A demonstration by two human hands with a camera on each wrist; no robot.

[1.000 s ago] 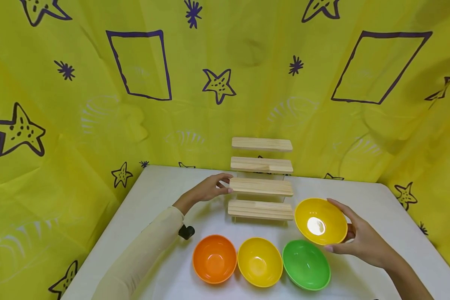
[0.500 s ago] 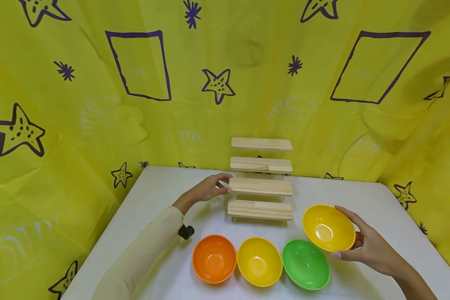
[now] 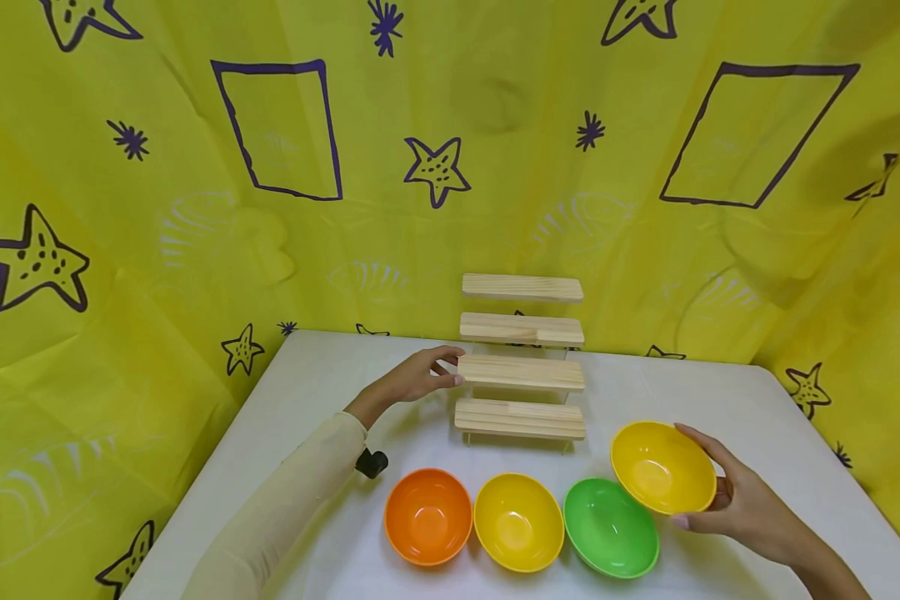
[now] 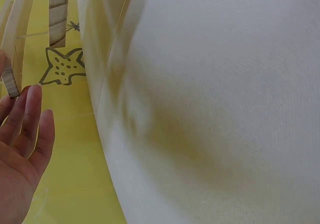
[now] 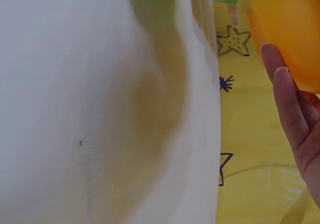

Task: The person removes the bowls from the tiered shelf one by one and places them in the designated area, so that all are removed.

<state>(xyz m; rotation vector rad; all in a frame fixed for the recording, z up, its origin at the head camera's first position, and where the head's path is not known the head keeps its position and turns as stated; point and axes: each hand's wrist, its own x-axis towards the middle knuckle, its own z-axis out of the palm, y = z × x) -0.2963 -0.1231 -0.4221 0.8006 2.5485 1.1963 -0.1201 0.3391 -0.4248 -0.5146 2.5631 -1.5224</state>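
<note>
My right hand [image 3: 742,504] grips a yellow bowl [image 3: 663,468] by its right side, thumb toward the near rim and fingers at the far side. The bowl is tilted and overlaps the edge of a green bowl [image 3: 611,529] in the head view. In the right wrist view the yellow bowl [image 5: 290,32] shows above the fingers. My left hand [image 3: 418,375] pinches the left end of a plank on a tiered wooden stand [image 3: 521,373]. The left wrist view shows those fingers [image 4: 32,107] at the plank's end.
A second yellow bowl [image 3: 519,523] and an orange bowl [image 3: 429,518] stand in a row left of the green one on the white table [image 3: 330,367]. A yellow patterned curtain [image 3: 390,233] hangs behind and at both sides.
My right hand has moved the yellow bowl to the right and nearer, down toward the table. The left hand and the stand have stayed put.
</note>
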